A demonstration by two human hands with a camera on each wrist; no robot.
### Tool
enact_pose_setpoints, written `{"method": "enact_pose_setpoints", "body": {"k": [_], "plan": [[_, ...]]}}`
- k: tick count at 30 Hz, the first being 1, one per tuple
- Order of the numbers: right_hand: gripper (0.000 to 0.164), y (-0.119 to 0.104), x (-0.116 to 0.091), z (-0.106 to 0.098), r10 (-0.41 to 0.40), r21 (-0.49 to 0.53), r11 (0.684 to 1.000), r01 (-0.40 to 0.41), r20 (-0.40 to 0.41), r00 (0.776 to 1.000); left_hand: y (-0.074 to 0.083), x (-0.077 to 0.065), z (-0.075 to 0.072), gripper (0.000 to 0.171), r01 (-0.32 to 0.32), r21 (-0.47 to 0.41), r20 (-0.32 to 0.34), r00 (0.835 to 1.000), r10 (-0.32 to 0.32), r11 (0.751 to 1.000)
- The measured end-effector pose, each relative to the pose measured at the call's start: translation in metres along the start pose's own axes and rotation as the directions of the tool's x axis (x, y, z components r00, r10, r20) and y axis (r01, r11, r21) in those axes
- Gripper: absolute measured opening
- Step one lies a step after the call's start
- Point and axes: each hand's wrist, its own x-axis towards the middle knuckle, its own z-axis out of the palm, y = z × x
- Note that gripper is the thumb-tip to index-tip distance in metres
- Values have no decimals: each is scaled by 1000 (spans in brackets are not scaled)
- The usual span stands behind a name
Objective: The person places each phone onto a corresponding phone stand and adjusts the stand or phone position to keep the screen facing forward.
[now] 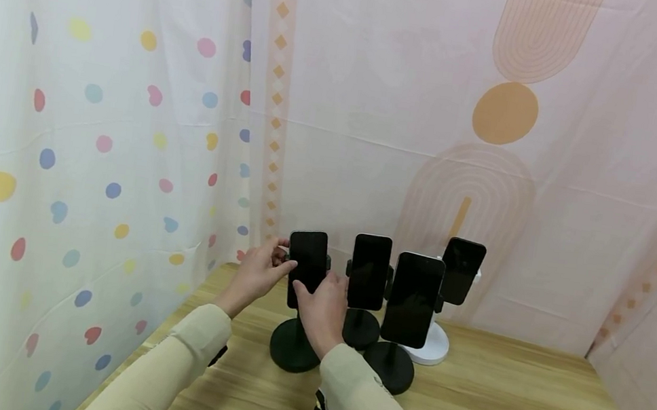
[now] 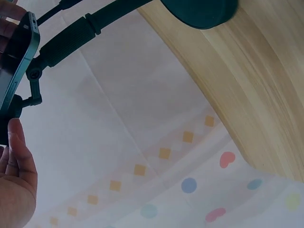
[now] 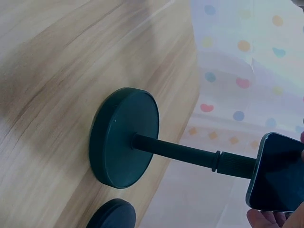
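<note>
A dark-screened smartphone stands upright in the clamp of a dark green phone stand, leftmost of the group. My left hand holds the phone's left edge, thumb at the front and fingers curled behind. From the lower right, my right hand grips it, its thumb lying over the screen's lower part. In the right wrist view the stand's round base rests flat on the table, and the pole runs up behind the phone. The left wrist view catches the phone edge-on, with a jointed mount behind it.
Right of my hands, more phones sit upright on stands: one phone on a black base, a nearer phone on another black base, and a tilted phone on a white stand. Printed curtains enclose the wooden table.
</note>
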Motion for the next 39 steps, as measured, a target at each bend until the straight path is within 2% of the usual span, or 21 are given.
{"method": "enact_pose_setpoints", "body": {"k": [6,16,22,26,31,39], "plan": [[53,0,1,-2,-42,-46,998,42,4,999,-5,2,-2,36,-42,15,27,999,41,999],[54,-5,4,-4,-20,-48,999,23,52,998,-12,4,-5,40,-66,-12,67,996,67,998],[47,-5,6,-6,-56,-31,998,58,35,998,-17,3,-5,47,-28,2,103,994,28,1000],[41,-5,8,-8,-76,-9,997,76,21,997,-18,1,-3,37,-20,16,124,992,18,1000],[41,-5,9,-10,-54,39,998,53,30,998,-18,2,-2,25,-21,29,108,994,18,999],[39,-4,12,-12,-30,54,998,27,53,998,-14,4,-2,28,37,38,113,993,-41,999]]}}
